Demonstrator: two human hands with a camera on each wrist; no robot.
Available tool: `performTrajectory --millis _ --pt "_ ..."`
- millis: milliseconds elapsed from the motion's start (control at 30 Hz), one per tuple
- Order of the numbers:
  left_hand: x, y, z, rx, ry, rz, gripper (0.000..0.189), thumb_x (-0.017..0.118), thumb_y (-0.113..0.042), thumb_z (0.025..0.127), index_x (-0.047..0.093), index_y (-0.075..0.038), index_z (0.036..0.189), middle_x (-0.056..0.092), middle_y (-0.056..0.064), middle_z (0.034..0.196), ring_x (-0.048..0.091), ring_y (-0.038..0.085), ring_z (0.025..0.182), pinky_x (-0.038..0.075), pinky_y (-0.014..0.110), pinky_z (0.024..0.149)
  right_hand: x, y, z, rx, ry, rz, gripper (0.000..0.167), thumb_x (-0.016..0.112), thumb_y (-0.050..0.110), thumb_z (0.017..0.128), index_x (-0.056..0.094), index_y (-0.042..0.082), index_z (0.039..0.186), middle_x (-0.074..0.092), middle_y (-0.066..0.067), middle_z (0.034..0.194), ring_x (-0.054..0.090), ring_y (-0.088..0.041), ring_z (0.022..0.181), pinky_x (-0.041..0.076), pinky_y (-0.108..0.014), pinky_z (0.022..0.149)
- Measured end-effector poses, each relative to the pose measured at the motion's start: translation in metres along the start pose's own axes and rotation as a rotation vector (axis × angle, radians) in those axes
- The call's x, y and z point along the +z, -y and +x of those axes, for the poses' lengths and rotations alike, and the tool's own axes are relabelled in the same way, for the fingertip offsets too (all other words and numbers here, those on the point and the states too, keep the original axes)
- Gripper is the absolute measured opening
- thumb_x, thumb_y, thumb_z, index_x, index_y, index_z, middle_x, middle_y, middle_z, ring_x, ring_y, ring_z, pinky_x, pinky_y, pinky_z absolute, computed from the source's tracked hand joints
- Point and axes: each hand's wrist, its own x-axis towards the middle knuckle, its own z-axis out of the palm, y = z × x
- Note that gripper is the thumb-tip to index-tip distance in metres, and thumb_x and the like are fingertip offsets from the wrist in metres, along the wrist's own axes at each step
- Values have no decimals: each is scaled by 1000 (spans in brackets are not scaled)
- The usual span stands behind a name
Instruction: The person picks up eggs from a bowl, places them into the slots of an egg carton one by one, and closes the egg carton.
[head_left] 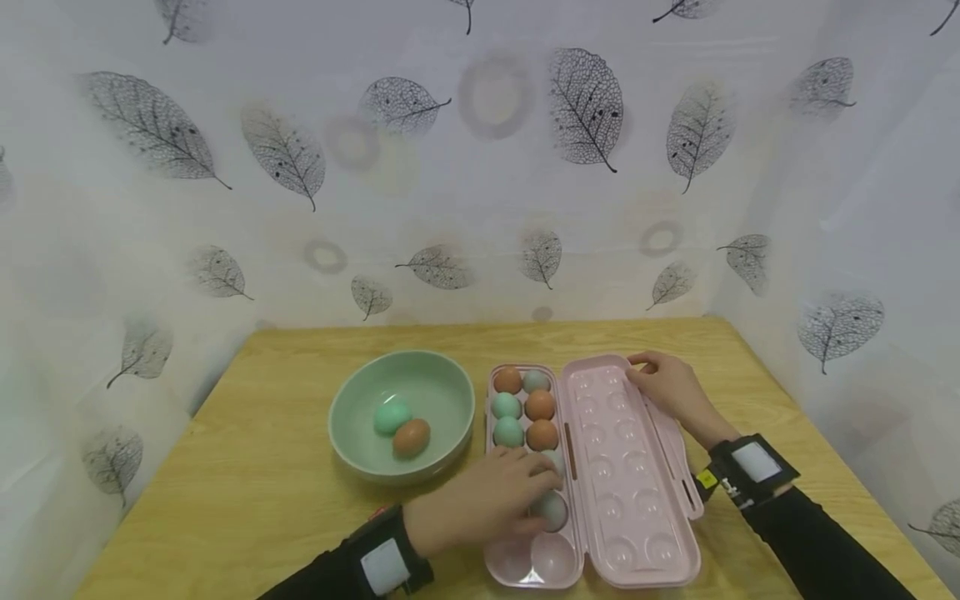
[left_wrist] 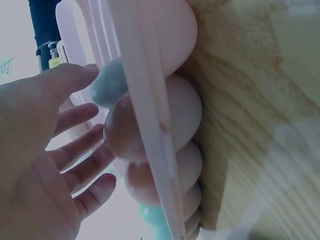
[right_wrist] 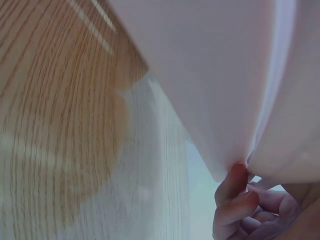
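Note:
A pink egg carton (head_left: 576,533) lies unfolded on the table, its lid (head_left: 615,467) spread to the right. Brown eggs (head_left: 540,406) and pale green or bluish eggs (head_left: 508,432) sit in its cups; the two nearest visible cups hold none. Over the near part of the egg rows is my left hand (head_left: 491,500), fingers spread and loosely bent. In the left wrist view its thumb is close beside a blue-grey egg (left_wrist: 109,84); contact is unclear. My right hand (head_left: 671,387) pinches the lid's far right edge, thumb and fingers also visible in the right wrist view (right_wrist: 240,200).
Left of the carton stands a green bowl (head_left: 345,417) with a mint-green egg (head_left: 392,416) and a brown egg (head_left: 411,438) inside. The wooden table (head_left: 225,467) meets a leaf-patterned curtain (head_left: 495,183) at the back and sides.

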Motion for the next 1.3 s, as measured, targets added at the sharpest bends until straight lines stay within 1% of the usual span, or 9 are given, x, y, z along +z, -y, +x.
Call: performTrajectory --millis 200,333,500,633,700,800,867,967,1300 --pt "-7 9 -8 -46 -83 28 28 66 -40 96 61 -23 118 61 -9 111 58 6 98 50 23 86 0 1 -6 16 16 19 44 58 28 100 61 -3 132 68 -18 100 61 -23 82 46 -28 64" --pt "-18 21 -14 -156 -72 24 23 64 -36 96 62 -22 115 59 -8 102 56 9 94 49 25 81 0 1 -7 18 20 18 44 58 27 100 61 -3 133 67 -17 100 61 -22 82 46 -27 63" --pt "-34 44 -27 -339 -114 106 23 66 -28 95 65 -16 115 66 1 108 62 18 101 54 34 85 -1 -1 -5 9 8 11 45 57 26 99 61 -3 133 67 -18 100 61 -23 81 47 -27 63" --pt "-41 63 -42 -489 -98 140 30 73 -22 93 65 -8 118 68 10 109 66 26 102 57 40 87 -1 -1 -5 11 5 19 44 57 26 99 61 -3 133 67 -18 100 61 -23 81 47 -27 64" --pt "-42 69 -49 -550 -61 129 31 75 -21 91 65 -5 116 66 11 101 65 27 95 57 40 83 0 -1 -5 12 8 20 44 57 27 100 61 -3 133 67 -18 101 61 -23 82 47 -27 64" --pt "-42 75 -58 -617 -24 87 20 72 -16 91 64 -2 103 61 10 86 59 24 78 54 38 70 1 0 -4 15 8 24 45 57 27 100 61 -2 133 67 -18 101 61 -22 82 47 -27 65" --pt "-42 77 -62 -641 -5 57 13 68 -14 91 61 -4 92 54 7 76 52 22 68 47 36 60 1 0 -4 13 9 24 45 57 27 99 60 -2 134 67 -17 101 61 -22 82 47 -27 64" --pt "-41 78 -66 -667 12 9 15 65 -14 92 55 -7 83 48 5 71 45 20 63 40 33 54 1 0 -4 9 6 19 45 57 26 99 60 -2 134 67 -18 102 61 -23 83 47 -27 64" --pt "-29 87 -67 -681 30 -120 17 72 -14 89 55 -12 84 50 2 73 47 18 66 42 30 55 -2 1 -5 2 4 12 44 57 27 100 60 -2 134 68 -20 106 63 -25 86 47 -26 66"
